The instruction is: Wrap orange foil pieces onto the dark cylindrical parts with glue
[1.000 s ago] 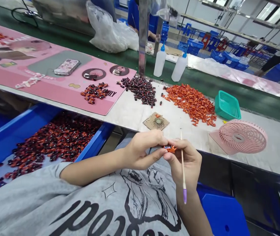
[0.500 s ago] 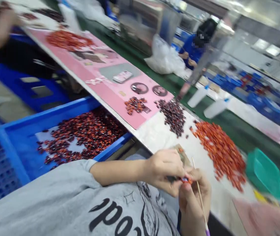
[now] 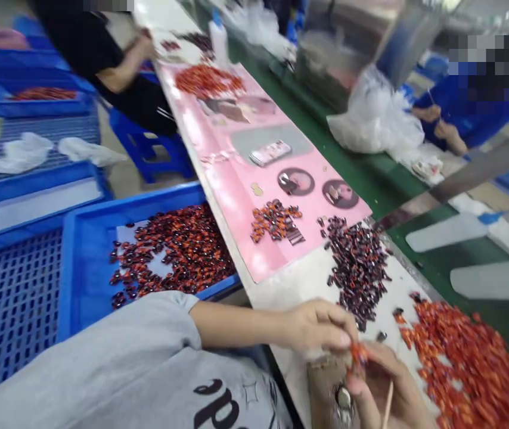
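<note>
Your left hand (image 3: 319,326) and right hand (image 3: 384,387) are together, pinching a small orange piece (image 3: 358,353), with a wooden stick (image 3: 387,406) in your right. Risk: a slack pinch could drop it onto the orange pile (image 3: 469,363) (same colour, hard to find). Exact hold is blurred.
</note>
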Demonstrator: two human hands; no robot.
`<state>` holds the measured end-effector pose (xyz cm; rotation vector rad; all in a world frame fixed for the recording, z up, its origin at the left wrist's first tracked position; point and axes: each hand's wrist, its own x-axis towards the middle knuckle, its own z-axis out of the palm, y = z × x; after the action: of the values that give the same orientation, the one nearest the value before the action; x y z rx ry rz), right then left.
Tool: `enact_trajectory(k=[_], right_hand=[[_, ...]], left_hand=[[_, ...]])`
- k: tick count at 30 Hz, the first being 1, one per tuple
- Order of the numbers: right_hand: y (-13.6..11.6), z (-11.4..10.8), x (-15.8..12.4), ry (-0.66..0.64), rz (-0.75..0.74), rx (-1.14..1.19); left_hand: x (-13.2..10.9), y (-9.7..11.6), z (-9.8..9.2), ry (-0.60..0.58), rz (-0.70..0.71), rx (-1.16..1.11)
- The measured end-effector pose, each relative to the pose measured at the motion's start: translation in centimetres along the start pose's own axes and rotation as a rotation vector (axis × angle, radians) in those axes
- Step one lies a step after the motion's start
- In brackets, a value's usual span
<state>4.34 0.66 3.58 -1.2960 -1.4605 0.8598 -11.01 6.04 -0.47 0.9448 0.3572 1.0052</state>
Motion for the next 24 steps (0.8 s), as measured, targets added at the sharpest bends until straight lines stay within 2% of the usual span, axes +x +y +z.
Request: enact_trajectory(k=[2,3,7,15,21,24], right_hand=[[-0.8,0.4,1.2,-0.009,0.06,-0.049],[-1.0,0.6,1.9,-0.037,0.066,-0.039],[-1.1,1.4,3.4,-0.062,0.05,-0.006],[-1.5,2.6,4.9,-0.2,-0.052,-0.023],[-1.9,2.1,5.7,-0.218,-0.084,-0.025],[-2.1,1.7,5.4,-0.228,-0.095,0.011]], left_hand=[[0.1,0.9,-0.3,0.106,-0.16,-0.291],[0.2,1.4,-0.5,0.118,-0.211,-0.363],[0.4,2.7,-1.4,0.144,-0.26,-0.507],[0.0,4.0,-2.5,0.162,-0.236,-0.469],[-0.2,4.6,-2.2,0.178,-0.191,-0.409],[-0.4,4.2,-1.9,0.201,-0.155,-0.307]])
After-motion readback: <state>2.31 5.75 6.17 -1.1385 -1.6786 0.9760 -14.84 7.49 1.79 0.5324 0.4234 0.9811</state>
